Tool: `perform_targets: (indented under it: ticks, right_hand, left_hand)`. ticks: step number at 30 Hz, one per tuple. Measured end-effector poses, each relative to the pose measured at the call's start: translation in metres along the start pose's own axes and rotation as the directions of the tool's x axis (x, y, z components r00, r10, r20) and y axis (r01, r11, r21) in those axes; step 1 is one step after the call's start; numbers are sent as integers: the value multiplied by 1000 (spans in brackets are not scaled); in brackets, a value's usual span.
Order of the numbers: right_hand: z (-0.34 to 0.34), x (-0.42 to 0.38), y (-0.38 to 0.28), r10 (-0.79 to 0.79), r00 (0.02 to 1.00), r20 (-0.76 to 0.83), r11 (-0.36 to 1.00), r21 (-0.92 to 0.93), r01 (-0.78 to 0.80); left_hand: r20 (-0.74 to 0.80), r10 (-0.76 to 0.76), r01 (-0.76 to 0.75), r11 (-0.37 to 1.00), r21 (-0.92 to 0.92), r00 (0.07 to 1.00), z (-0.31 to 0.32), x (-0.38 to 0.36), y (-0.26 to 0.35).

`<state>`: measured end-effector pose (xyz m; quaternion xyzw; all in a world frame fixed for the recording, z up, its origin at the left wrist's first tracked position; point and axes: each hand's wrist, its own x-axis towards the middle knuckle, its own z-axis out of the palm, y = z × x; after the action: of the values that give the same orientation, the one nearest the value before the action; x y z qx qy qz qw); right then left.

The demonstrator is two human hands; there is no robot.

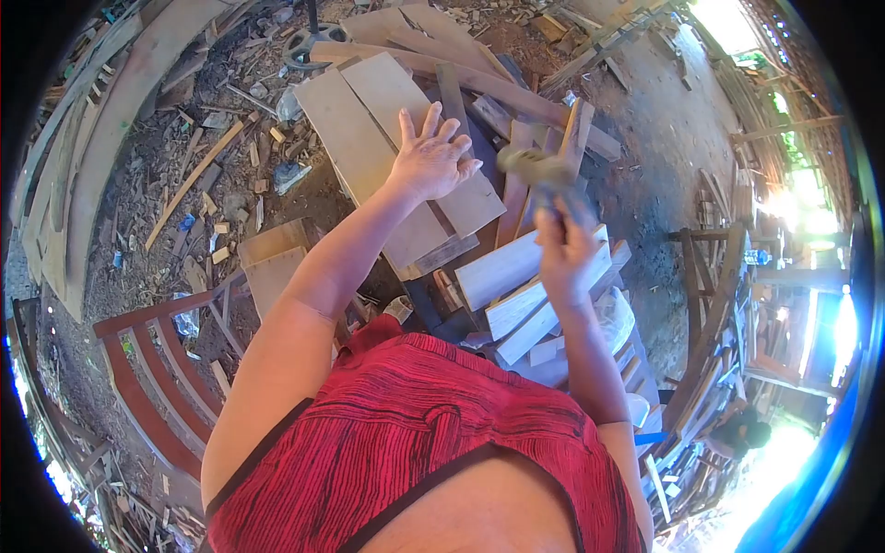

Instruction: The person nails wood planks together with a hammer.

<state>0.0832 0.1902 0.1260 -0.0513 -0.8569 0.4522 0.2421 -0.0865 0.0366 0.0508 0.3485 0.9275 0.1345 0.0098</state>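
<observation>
My left hand (431,161) lies with its fingers spread on a panel of flat, pale wooden boards (369,111). A dark gap runs lengthwise between two of the boards. To the right, my right hand (564,244) is wrapped round the handle of a hammer (536,170). Motion blurs the hammer's head, which is raised beside the panel's right edge. Below that hand, several cut planks (498,272) lie side by side, partly covered by my forearm.
Long planks (489,83) lie beyond the panel. Wood scraps and litter cover the ground at left, near a reddish-brown slatted wooden frame (147,369). Curved timbers (106,138) lean at far left. Another person (740,431) is at the lower right, among stacked wood.
</observation>
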Motion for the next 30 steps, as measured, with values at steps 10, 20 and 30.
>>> perform_targets:
  ticks: [10,20,30]
  right_hand:
    - [-8,8,-26,124,992,-13,983,137,-121]
    - [-3,2,13,252,949,189,955,-204,-214]
    - [7,-4,36,-61,995,77,979,-190,75]
  left_hand:
    - [-18,1,-1,1000,0,1000,-1,-2,0]
    - [-77,17,-18,1000,-20,997,7,-2,-5]
    - [-86,14,-15,1000,-11,996,8,-1,-4]
